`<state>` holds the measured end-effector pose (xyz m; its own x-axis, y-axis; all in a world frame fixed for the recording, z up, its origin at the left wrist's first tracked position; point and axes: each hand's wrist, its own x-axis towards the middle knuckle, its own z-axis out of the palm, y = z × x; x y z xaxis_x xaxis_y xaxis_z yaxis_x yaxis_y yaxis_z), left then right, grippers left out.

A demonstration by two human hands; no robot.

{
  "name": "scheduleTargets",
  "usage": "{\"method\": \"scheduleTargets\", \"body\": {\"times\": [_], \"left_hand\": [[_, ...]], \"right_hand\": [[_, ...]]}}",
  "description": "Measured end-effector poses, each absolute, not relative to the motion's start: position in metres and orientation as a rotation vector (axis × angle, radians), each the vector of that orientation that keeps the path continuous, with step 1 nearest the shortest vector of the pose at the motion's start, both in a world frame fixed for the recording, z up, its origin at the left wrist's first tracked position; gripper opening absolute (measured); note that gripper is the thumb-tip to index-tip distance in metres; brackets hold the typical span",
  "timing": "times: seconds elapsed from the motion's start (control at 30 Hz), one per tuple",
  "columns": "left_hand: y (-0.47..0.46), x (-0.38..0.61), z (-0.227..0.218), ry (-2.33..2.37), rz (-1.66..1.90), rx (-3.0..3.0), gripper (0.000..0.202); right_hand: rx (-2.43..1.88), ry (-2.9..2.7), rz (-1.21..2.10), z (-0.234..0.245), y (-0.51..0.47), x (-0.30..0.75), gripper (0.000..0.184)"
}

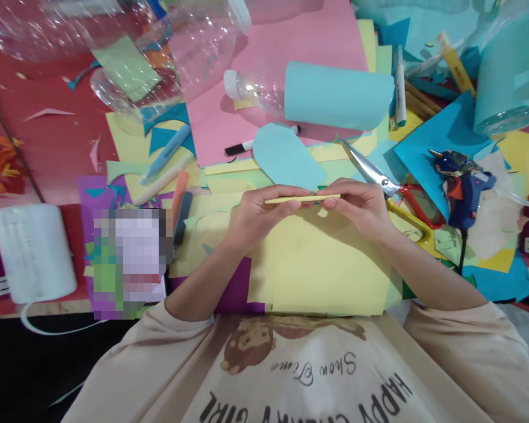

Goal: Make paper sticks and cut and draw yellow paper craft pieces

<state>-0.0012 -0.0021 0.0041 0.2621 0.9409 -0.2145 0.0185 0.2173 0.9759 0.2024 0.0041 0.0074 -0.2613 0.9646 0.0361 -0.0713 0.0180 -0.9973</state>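
Between my two hands is a narrow strip of folded yellow paper (308, 199), held level above the table. My left hand (264, 208) pinches its left end between thumb and fingers. On the other end, my right hand (359, 205) has its thumb and fingertips closed. Below lies a large pale yellow sheet (330, 264). A light blue paper cut-out (284, 153) with a rounded end rests just beyond, over a black-and-white marker (238, 148). Right of my right hand, scissors (388, 185) with red and yellow handles lie partly open.
A bottle wrapped in light blue paper (339, 95) lies on pink paper (203, 117). At the right are a blue glue gun (465, 194) and another blue-wrapped bottle (509, 76). Clear plastic bottles (194, 47) lie at the back left, a white roll (33, 252) at the left.
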Motion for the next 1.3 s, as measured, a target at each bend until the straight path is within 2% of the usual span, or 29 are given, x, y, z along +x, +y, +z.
{"method": "scheduleTargets", "body": {"times": [0.27,0.47,1.2,1.3], "left_hand": [[-0.0012,-0.002,-0.0008,1.136,0.926,1.146,0.03],[-0.0018,-0.0028,-0.0026,1.155,0.895,1.159,0.029],[-0.0013,0.0009,0.0005,1.171,0.896,1.128,0.029],[-0.0016,0.0008,0.0004,1.155,0.899,1.121,0.031]], "right_hand": [[-1.107,-1.291,1.424,0.0063,0.0041,0.2024,0.013],[-1.031,-1.342,1.456,0.0052,0.0032,0.2042,0.019],[-0.966,-1.508,1.366,0.003,0.0058,0.2057,0.015],[-0.969,-1.418,1.435,0.0027,0.0059,0.2064,0.023]]}}
